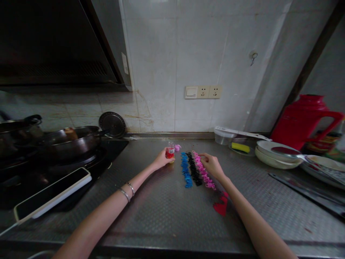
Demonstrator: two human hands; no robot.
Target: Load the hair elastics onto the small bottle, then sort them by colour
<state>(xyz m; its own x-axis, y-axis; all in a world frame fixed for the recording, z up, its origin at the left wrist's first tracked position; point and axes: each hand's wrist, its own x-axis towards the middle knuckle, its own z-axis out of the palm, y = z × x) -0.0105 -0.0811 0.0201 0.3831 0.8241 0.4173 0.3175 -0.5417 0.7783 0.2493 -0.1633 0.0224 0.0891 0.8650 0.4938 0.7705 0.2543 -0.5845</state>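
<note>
My left hand (161, 159) is wrapped round a small clear glass jar (170, 150) with red contents and a pale label. Beside the jar lies a small pink-purple item (177, 147). Three rows of small looped pieces, perhaps rubber bands, run down the counter: a blue row (185, 171), a black row (194, 169) and a pink row (204, 171). At the upper right of the pink row is my right hand (211, 163), thumb and fingertips drawn together; whatever they hold cannot be made out. A red flat piece (221, 205) lies near my right forearm.
On the left, a pan (72, 144) sits on the black stove, with a phone (54, 194) in front. At right stand a red thermos (302, 120), stacked bowls (277, 154), a yellow sponge (240, 147), a plastic tub (223, 137) and a long dark utensil (302, 190).
</note>
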